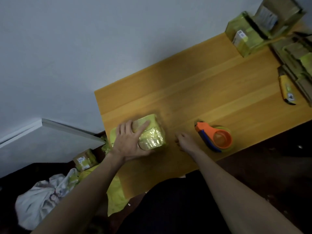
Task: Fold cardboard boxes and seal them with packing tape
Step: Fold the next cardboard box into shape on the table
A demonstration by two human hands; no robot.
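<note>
A small cardboard box [152, 135] wrapped in shiny yellow tape sits near the left front corner of the wooden table [194, 92]. My left hand [130, 141] lies on top of it with fingers spread, the thumb along its near side. My right hand [183, 141] hovers over the table just right of the box, fingers loosely curled and holding nothing. An orange and blue tape dispenser [215, 136] with a yellow tape roll rests on the table to the right of that hand.
A yellow utility knife [287, 88] lies at the right edge beside flattened cardboard [297, 53]. Taped boxes [244, 36] stand at the far right corner. On the floor at left are another box [84, 160], yellow tape scraps [116, 196] and a white bag [42, 196].
</note>
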